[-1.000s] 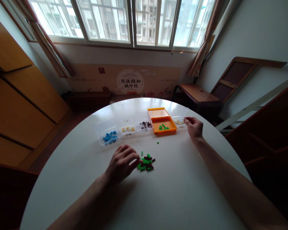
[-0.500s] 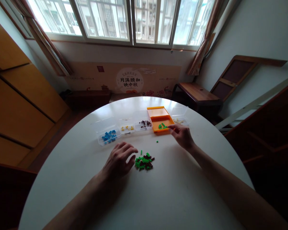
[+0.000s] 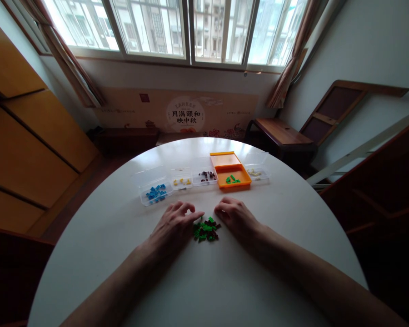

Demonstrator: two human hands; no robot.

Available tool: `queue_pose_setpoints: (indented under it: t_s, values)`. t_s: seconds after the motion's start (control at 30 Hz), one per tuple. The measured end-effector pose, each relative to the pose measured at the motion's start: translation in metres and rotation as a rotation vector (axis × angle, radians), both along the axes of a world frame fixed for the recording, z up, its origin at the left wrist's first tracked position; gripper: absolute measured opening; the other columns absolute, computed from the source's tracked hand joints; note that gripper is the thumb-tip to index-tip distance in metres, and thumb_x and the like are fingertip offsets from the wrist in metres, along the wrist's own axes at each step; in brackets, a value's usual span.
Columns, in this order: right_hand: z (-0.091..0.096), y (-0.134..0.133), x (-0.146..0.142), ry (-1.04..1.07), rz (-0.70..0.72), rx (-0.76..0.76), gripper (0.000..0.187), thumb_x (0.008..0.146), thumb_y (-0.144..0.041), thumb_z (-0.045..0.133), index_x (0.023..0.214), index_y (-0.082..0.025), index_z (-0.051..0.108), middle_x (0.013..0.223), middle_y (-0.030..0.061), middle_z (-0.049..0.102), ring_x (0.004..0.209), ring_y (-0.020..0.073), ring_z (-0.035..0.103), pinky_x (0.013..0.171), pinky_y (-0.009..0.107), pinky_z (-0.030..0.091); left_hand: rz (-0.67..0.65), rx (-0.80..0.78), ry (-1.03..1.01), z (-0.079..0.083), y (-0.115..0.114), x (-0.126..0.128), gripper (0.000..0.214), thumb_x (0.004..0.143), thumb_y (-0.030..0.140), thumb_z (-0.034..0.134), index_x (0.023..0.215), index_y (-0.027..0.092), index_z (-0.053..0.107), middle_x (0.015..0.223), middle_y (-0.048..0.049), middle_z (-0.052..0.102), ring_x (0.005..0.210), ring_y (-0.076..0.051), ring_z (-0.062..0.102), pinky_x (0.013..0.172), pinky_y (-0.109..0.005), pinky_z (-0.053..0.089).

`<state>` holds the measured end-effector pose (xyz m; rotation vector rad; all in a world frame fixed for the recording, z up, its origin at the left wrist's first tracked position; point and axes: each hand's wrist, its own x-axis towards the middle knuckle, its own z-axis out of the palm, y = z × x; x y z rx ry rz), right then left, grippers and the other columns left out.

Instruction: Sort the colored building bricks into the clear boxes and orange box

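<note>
A loose pile of green and dark brown toy bricks point(image 3: 206, 230) lies on the white table. At the pile's left, my left hand point(image 3: 177, 222) is open, its index finger stretched out over a small green brick at the pile's far edge. My right hand point(image 3: 236, 219) rests just right of the pile with fingertips pressed together; whatever is in them is hidden. Beyond it stands an orange box point(image 3: 221, 185) with its lid folded back, holding several green bricks point(image 3: 233, 179).
Clear plastic boxes line up beside the orange one: blue bricks point(image 3: 156, 193), yellow pieces point(image 3: 182, 181) and dark pieces point(image 3: 207, 175) on the left, pale pieces point(image 3: 254, 173) on the right. The round table point(image 3: 204, 290) curves away towards a window and a wooden chair point(image 3: 282, 131).
My right hand has come back from the orange box towards me and left, now covering the spot where a single green brick lay. My left index finger has reached further right over the pile's edge.
</note>
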<state>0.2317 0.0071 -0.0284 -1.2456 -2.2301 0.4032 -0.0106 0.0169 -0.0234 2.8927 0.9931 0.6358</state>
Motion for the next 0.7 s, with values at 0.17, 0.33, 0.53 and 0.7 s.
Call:
queue_pose_setpoints:
  t_s: [0.17,0.33,0.53,0.7]
  values:
    - [-0.002,-0.009,-0.009,0.064,0.184,-0.051,0.019,0.079,-0.004,0.057,0.082,-0.018,0.069,0.082,0.0025,0.062,0.068,0.0108,0.056,0.065,0.02,0.042,0.023,0.006,-0.046,0.001,0.0,0.003,0.022,0.087,0.016,0.057,0.101,0.028,0.068,0.092,-0.0035,0.06,0.086,-0.018,0.052,0.079,-0.032,0.04]
    - [-0.006,-0.006,-0.009,0.169,0.123,-0.076,0.019,0.079,-0.007,0.059,0.088,-0.019,0.071,0.085,0.0036,0.065,0.074,0.0131,0.06,0.07,0.022,0.045,0.055,0.036,-0.088,0.001,0.001,0.003,0.015,0.089,0.018,0.055,0.081,0.021,0.067,0.086,-0.0037,0.061,0.081,-0.017,0.05,0.076,-0.031,0.041]
    - [-0.001,-0.003,-0.011,0.239,0.076,-0.156,0.013,0.086,-0.021,0.06,0.087,-0.018,0.073,0.079,0.003,0.064,0.068,0.0117,0.058,0.068,0.022,0.045,0.026,0.099,-0.144,0.0,0.0,0.008,0.015,0.092,0.017,0.051,0.083,0.019,0.063,0.085,-0.0033,0.063,0.081,-0.016,0.05,0.077,-0.031,0.039]
    - [0.001,-0.001,-0.014,0.262,0.159,-0.195,0.018,0.089,-0.026,0.058,0.085,-0.018,0.074,0.076,0.0028,0.064,0.067,0.0116,0.058,0.065,0.021,0.044,0.011,0.169,-0.189,0.001,-0.008,0.014,0.014,0.093,0.018,0.051,0.084,0.02,0.062,0.082,-0.0023,0.064,0.08,-0.016,0.05,0.076,-0.032,0.037]
